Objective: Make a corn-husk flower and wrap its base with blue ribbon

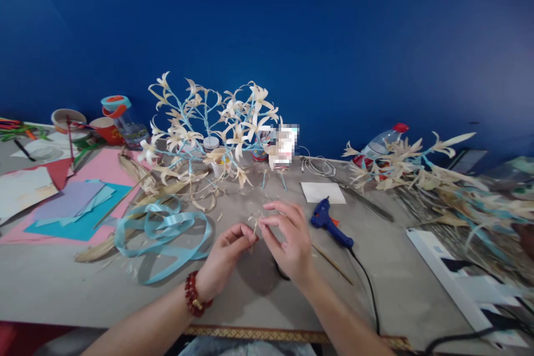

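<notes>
Between my two hands, above the middle of the table, is a small pale strip [255,225] that looks like dried husk. My left hand [233,243] pinches its lower end between thumb and fingertips. The thumb and index finger of my right hand [287,233] close on its upper part, with the other fingers raised. A blue glue gun [331,222] lies to the right of my right hand. Left of my left hand sits a loose coil of light blue ribbon [167,245]. Behind the hands stand branches of cream husk flowers [237,117] with blue-wrapped stems.
A thin stick [332,264] lies near the glue gun's cord. Coloured paper sheets [75,206] and dried husks [98,247] cover the left. At right are a white power strip [448,283], more husk flowers [396,164] and a red-capped bottle [384,142]. A white card [323,193] lies behind the glue gun.
</notes>
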Action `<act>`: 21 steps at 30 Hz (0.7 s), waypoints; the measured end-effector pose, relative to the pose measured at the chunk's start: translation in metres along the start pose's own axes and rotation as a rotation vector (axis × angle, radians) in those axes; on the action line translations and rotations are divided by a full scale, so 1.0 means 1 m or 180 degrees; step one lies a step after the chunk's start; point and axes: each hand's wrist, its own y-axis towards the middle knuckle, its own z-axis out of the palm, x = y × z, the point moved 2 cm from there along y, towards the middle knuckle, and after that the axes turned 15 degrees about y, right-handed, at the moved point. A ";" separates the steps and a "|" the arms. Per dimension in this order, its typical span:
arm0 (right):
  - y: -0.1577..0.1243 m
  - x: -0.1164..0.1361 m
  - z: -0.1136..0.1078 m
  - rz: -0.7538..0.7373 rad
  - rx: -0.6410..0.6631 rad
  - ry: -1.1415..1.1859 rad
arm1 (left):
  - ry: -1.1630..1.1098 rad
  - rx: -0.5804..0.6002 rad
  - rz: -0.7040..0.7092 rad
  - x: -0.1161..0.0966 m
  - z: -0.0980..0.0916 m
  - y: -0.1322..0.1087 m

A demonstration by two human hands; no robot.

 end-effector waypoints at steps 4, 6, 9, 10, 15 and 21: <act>-0.002 0.000 -0.001 -0.0061 0.0028 0.0004 | 0.0075 0.0027 0.0072 0.001 -0.001 0.000; -0.004 0.000 -0.002 -0.0015 -0.0009 0.0063 | 0.0118 0.0017 0.0089 0.002 -0.001 0.001; -0.009 0.000 -0.002 0.0163 -0.0120 0.0186 | 0.0180 -0.0002 0.0148 0.002 -0.002 0.001; -0.010 -0.001 -0.001 0.0239 -0.0142 0.0231 | 0.0197 0.0002 0.0170 0.001 -0.002 0.001; -0.013 -0.002 0.002 0.0410 -0.0120 0.0391 | 0.0214 -0.0023 0.0240 0.002 -0.001 0.000; -0.013 -0.003 0.001 0.0400 -0.0034 0.0360 | 0.0216 -0.0070 0.0315 0.006 -0.001 0.000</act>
